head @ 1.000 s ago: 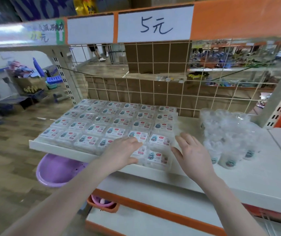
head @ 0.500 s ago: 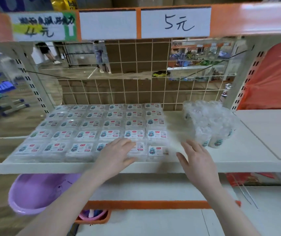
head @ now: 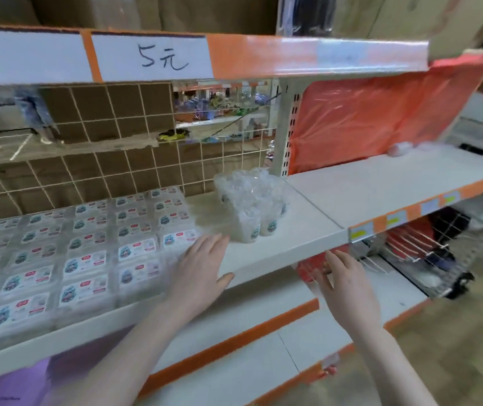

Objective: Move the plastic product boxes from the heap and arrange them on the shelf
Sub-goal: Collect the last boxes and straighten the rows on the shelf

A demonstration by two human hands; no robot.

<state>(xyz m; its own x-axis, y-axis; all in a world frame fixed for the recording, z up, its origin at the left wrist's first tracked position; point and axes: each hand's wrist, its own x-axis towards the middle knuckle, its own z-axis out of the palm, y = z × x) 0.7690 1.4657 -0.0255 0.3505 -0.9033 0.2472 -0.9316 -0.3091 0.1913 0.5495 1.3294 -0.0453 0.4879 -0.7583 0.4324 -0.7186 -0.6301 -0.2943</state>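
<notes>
Several flat clear plastic product boxes [head: 85, 262] with blue and red labels lie in neat rows on the white shelf [head: 299, 238]. My left hand [head: 202, 268] hovers flat over the shelf's bare part, just right of the last column of boxes, fingers spread and empty. My right hand [head: 343, 285] is off the shelf, in front of and below its front edge, fingers apart and holding nothing. A cluster of clear plastic cups [head: 252, 203] stands behind my left hand.
A wire grid [head: 134, 159] backs the shelf. An orange price rail with a "5元" tag [head: 158, 57] runs overhead. An orange plastic sheet [head: 366, 118] hangs at the right. A lower shelf [head: 263, 341], a wire basket [head: 422, 247] and a purple basin [head: 14, 382] lie below.
The view has swung to the right. My left hand slid off the boxes onto bare shelf. My right hand dropped off the shelf and moved right, below the front edge.
</notes>
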